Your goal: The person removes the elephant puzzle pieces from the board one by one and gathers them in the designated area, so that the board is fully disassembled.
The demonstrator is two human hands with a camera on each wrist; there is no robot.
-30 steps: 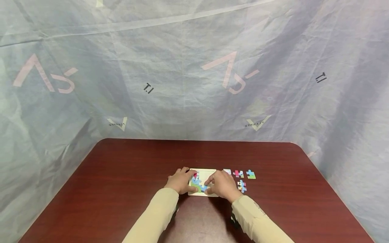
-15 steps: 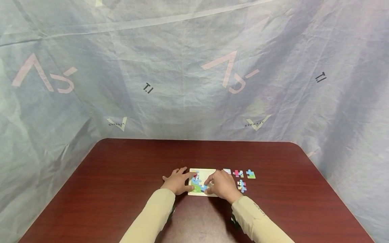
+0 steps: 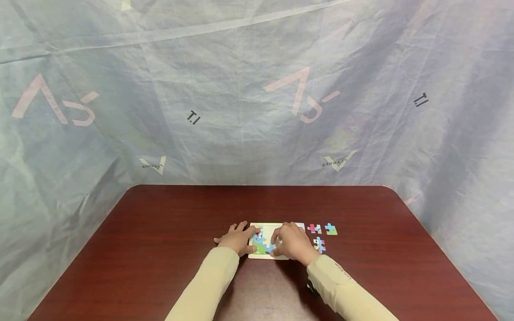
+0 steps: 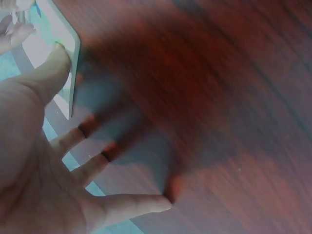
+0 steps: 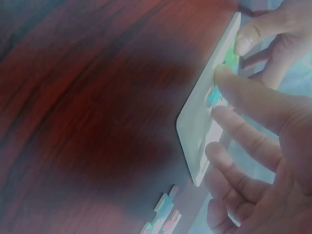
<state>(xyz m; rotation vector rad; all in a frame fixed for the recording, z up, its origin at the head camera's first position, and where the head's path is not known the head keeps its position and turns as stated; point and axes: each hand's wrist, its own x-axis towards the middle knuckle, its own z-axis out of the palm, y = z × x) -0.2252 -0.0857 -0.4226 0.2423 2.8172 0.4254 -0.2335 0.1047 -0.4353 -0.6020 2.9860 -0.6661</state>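
Observation:
A pale puzzle tray (image 3: 267, 224) lies flat on the table, with joined pieces in its left part showing a blue cartoon figure. My right hand (image 3: 295, 240) bends over the tray and pinches a blue puzzle piece (image 5: 213, 97) between thumb and index finger, low in the tray. Beside it, at the tray's left side, is my left hand (image 3: 234, 240). Its fingers are spread, and the thumb rests on a green piece (image 3: 259, 250) in the near left corner; the left wrist view shows the outer fingertips down on the wood. The tray's right part is hidden by my right hand.
To the right of the tray lie a red and white piece (image 3: 314, 228), a blue and green piece (image 3: 331, 229) and a blue multicoloured piece (image 3: 319, 244). A pale piece (image 3: 301, 225) shows partly behind my right hand. A grey cloth (image 3: 241, 133) hangs beyond the table.
My left hand has slid a little left and spread its fingers, uncovering more of the green piece. My right hand has stayed over the same spot, its fingers shifting only slightly.

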